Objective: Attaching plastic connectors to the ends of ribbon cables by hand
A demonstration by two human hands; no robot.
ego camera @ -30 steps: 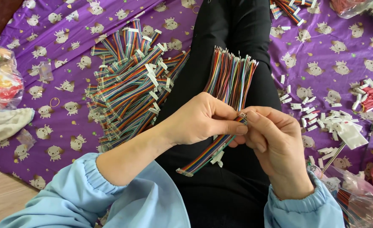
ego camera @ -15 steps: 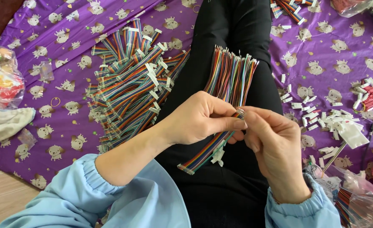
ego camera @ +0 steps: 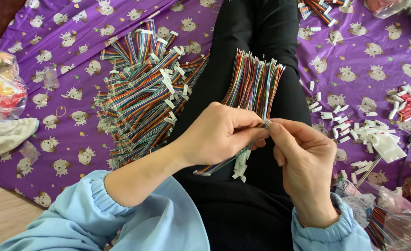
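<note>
My left hand pinches a short multicoloured ribbon cable near its upper end; the cable slants down to the left below the hand. My right hand meets it fingertip to fingertip, thumb and forefinger closed on the cable's tip, where a small white connector shows. A bundle of loose multicoloured cables lies on my black-trousered lap just beyond both hands. A white connector piece rests on the lap under the hands.
A large pile of finished cables with white connectors lies on the purple patterned cloth to the left. Loose white connectors are scattered to the right. Plastic bags sit at the left edge and lower right.
Both hands have stayed together over the lap; the fingertips have shifted only slightly at the cable's end.
</note>
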